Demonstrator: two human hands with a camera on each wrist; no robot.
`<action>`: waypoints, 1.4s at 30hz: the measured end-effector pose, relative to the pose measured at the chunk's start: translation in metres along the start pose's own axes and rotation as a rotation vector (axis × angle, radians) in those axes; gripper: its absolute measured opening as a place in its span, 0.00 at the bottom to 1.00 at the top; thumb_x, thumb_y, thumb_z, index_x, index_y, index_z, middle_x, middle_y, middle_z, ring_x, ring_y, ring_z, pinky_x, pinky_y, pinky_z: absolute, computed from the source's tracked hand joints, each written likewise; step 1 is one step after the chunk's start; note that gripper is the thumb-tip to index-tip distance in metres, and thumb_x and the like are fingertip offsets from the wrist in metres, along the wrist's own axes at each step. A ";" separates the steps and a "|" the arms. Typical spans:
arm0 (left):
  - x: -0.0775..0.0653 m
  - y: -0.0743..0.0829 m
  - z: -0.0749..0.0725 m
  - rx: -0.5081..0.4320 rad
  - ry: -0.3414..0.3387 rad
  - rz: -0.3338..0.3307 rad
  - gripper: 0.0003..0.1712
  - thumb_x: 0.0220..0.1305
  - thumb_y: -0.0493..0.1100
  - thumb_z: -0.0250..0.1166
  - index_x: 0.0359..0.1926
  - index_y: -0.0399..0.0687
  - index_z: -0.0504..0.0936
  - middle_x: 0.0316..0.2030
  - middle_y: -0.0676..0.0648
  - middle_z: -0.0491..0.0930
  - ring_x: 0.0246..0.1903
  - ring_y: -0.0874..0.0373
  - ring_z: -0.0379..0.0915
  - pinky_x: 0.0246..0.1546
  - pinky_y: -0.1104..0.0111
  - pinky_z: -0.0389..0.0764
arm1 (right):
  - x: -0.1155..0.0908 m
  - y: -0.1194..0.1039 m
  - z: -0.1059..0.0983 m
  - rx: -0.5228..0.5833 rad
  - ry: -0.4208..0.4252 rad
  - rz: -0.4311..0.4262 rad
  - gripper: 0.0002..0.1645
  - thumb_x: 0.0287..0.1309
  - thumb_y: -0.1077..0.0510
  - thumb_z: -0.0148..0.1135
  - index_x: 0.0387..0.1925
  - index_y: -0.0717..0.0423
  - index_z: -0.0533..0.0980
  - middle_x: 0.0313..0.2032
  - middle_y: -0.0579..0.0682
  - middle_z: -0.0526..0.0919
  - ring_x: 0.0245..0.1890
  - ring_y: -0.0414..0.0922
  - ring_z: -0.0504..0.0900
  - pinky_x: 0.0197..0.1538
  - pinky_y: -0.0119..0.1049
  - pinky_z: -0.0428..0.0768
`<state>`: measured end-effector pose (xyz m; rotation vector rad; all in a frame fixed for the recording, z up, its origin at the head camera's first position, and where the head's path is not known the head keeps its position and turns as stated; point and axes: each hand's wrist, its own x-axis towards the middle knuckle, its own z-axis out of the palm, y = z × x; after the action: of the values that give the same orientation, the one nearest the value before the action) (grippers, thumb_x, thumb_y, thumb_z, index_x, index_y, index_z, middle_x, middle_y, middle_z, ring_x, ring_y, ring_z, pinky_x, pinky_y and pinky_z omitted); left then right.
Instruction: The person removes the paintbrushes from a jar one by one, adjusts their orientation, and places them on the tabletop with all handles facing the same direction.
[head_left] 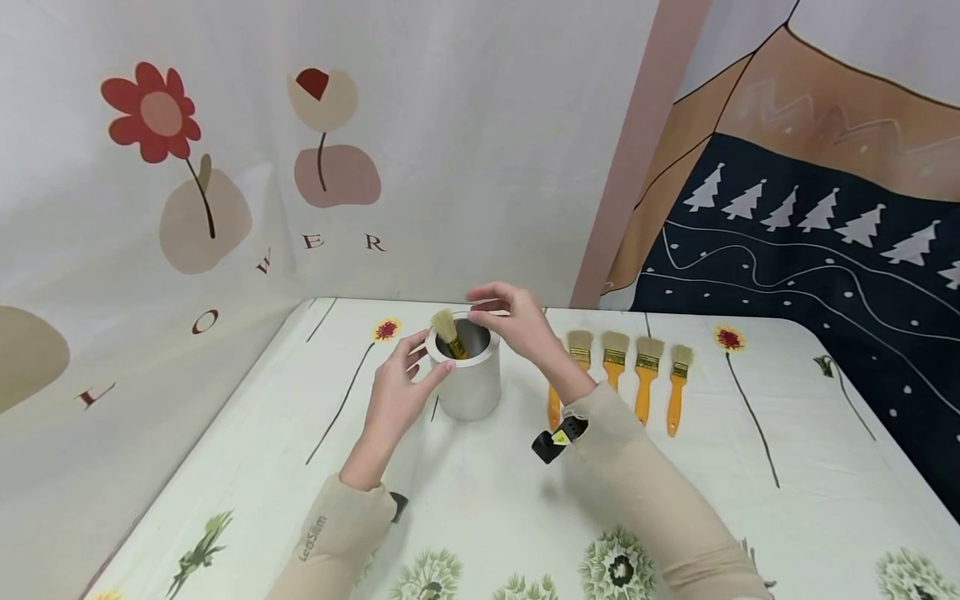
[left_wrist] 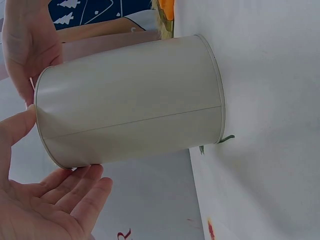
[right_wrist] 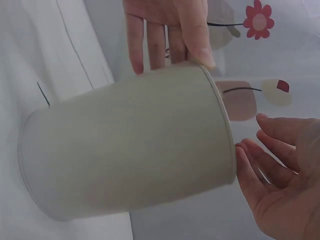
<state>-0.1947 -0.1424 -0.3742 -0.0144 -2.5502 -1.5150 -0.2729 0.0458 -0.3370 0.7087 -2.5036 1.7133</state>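
Observation:
A white cylindrical can (head_left: 469, 392) stands upright on the table. One paintbrush (head_left: 448, 333) leans inside it, pale bristles up and poking above the left of the rim. My left hand (head_left: 401, 387) holds the can at its upper left, thumb at the near rim and fingers along the side; the left wrist view shows this hand (left_wrist: 55, 205) against the can wall (left_wrist: 130, 100). At the back right of the rim is my right hand (head_left: 513, 321), fingers loosely bent over the opening with nothing between them. In the right wrist view its fingertips (right_wrist: 242, 155) come right to the rim.
Several paintbrushes (head_left: 647, 379) with orange handles lie in a row right of the can, bristles away from me; my right forearm partly covers some. A flower-printed cloth (head_left: 510, 500) covers the table. Printed curtains (head_left: 480, 150) hang behind its back edge.

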 end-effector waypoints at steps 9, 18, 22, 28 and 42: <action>0.000 0.000 0.000 0.012 -0.007 0.027 0.38 0.65 0.47 0.68 0.72 0.42 0.65 0.70 0.41 0.69 0.68 0.43 0.69 0.70 0.54 0.73 | 0.008 0.001 0.021 -0.041 -0.076 0.000 0.25 0.66 0.61 0.63 0.63 0.56 0.74 0.61 0.56 0.79 0.60 0.51 0.81 0.62 0.41 0.83; 0.002 -0.002 -0.002 0.022 -0.016 0.034 0.38 0.67 0.47 0.67 0.72 0.41 0.64 0.71 0.40 0.67 0.69 0.42 0.68 0.70 0.53 0.72 | 0.013 0.002 0.029 -0.252 -0.089 -0.021 0.21 0.62 0.57 0.67 0.57 0.51 0.80 0.48 0.50 0.87 0.46 0.46 0.86 0.50 0.34 0.87; 0.002 -0.002 -0.003 0.027 -0.017 0.035 0.37 0.67 0.47 0.67 0.72 0.39 0.64 0.71 0.39 0.67 0.69 0.42 0.68 0.70 0.53 0.72 | 0.014 0.002 0.032 -0.298 -0.085 -0.023 0.17 0.60 0.53 0.70 0.51 0.51 0.83 0.44 0.48 0.89 0.42 0.43 0.87 0.48 0.32 0.86; 0.002 -0.003 -0.004 0.021 -0.012 0.032 0.38 0.67 0.47 0.67 0.71 0.39 0.64 0.70 0.39 0.68 0.68 0.42 0.68 0.70 0.53 0.73 | 0.013 -0.001 0.034 -0.328 -0.101 -0.030 0.15 0.58 0.52 0.71 0.46 0.51 0.84 0.42 0.48 0.89 0.40 0.42 0.88 0.46 0.32 0.86; 0.001 -0.005 -0.001 0.015 -0.017 0.036 0.38 0.67 0.47 0.67 0.72 0.40 0.64 0.71 0.39 0.67 0.69 0.42 0.68 0.70 0.52 0.72 | 0.008 0.000 0.029 -0.196 -0.066 -0.025 0.09 0.57 0.56 0.72 0.38 0.55 0.82 0.37 0.51 0.88 0.34 0.42 0.84 0.38 0.26 0.82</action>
<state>-0.1962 -0.1457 -0.3774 -0.0711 -2.5602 -1.4900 -0.2736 0.0174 -0.3465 0.7870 -2.6459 1.4336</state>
